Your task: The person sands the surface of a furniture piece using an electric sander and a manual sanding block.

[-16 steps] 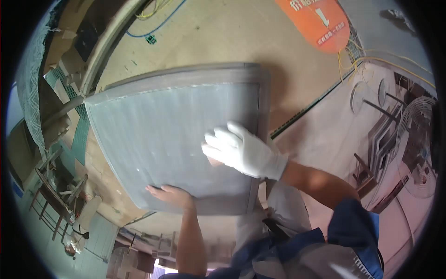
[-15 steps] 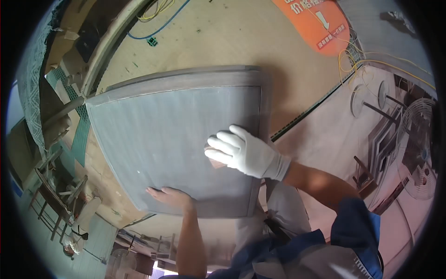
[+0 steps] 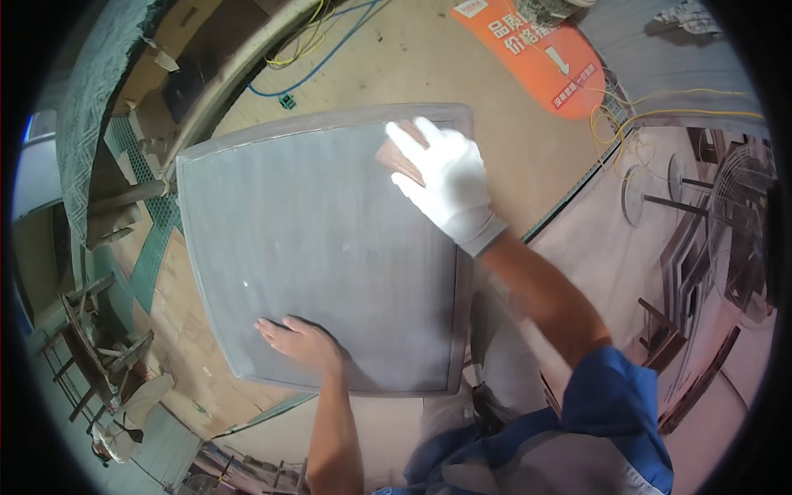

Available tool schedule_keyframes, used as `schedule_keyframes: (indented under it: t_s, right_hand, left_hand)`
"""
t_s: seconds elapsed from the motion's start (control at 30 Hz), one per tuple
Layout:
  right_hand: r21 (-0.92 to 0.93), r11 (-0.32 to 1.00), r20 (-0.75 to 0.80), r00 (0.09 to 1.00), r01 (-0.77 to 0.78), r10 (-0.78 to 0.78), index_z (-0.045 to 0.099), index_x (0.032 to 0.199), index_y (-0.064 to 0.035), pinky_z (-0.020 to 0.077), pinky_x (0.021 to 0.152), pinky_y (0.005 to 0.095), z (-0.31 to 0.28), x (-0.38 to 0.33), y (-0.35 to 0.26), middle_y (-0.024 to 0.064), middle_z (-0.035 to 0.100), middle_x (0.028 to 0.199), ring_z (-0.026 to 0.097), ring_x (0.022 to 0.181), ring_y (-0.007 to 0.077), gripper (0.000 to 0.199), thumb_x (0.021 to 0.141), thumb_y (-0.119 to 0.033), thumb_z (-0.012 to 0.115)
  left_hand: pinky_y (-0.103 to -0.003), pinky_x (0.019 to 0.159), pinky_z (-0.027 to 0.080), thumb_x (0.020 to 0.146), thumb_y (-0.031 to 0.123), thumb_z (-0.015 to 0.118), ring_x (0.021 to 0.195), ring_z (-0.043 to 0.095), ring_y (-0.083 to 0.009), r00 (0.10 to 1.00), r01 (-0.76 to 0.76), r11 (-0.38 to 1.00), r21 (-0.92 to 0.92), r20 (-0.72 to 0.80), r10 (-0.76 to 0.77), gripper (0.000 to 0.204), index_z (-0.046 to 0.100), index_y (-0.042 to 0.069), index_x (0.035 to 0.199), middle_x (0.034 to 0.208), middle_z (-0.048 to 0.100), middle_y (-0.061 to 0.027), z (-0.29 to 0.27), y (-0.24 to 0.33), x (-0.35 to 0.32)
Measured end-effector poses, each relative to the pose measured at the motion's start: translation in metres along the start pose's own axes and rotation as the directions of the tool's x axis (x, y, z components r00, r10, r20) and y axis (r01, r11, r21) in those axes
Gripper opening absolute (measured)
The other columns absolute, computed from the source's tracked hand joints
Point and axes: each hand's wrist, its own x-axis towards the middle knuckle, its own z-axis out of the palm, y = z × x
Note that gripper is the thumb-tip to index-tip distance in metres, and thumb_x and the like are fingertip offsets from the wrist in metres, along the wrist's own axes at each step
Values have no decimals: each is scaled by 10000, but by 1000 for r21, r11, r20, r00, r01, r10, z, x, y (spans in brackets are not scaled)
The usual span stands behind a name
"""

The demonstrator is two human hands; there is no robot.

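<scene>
A grey panel (image 3: 322,247) is steadied at its six o'clock edge by the flat, open left hand (image 3: 301,340). At one o'clock, a brown sanding pad (image 3: 402,162) is pressed under the gloved right hand (image 3: 445,183). The panel could likely shift if pushed unevenly.

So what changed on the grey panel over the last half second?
The gloved right hand slid away from the person across the grey panel, from near its right-hand middle up to the far right corner, keeping the reddish-brown sanding piece under its fingers. The bare left hand stayed flat near the panel's near edge, and the panel did not visibly shift.
</scene>
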Motion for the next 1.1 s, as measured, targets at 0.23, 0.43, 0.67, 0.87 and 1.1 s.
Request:
schedule_keyframes:
  t_s: [0.23,0.43,0.67,0.87,1.1]
  right_hand:
    - [-239,865,-20,893,-441,450,647,1378,-73,553,908,467,25,-86,-69,200,604,1310,639,1069,389,684,793,-375,834]
    - [-344,857,-403,885,-384,234,670,1303,-103,576,855,497,23,-23,-28,222,598,1328,619,1117,401,510,867,-353,758]
    - [-225,822,-164,852,-522,497,690,1304,-59,529,965,505,17,24,-17,235,592,1288,580,1181,414,557,880,-419,724]
    - [-207,905,-217,920,-371,327,702,1303,-72,553,926,525,46,-52,-40,287,634,1236,628,1130,435,585,796,-345,803]
    - [-252,908,-235,932,-333,277,659,1352,-70,542,919,523,34,-57,-45,248,608,1294,613,1083,428,605,827,-340,796]
  left_hand:
    - [-521,1276,229,1062,137,421,1546,298,-435,929,-291,953,-89,212,303,567,353,-42,1596,1685,322,-242,-34,-72,-17]
    - [-514,1267,244,968,1,524,1542,304,-428,931,-288,944,-161,186,315,642,367,-18,1590,1679,353,-203,-45,-63,-24]
    - [-537,1273,219,969,23,488,1555,275,-429,919,-330,932,-147,175,353,650,358,-4,1605,1701,317,-194,-36,-71,-16]
    - [-540,1278,208,983,51,474,1557,273,-428,937,-284,951,-119,178,302,639,352,0,1608,1705,312,-190,-33,-79,-14]
    - [-552,1283,197,979,55,456,1549,279,-439,929,-311,932,-186,149,339,639,350,-7,1606,1692,338,-192,-39,-79,-12]
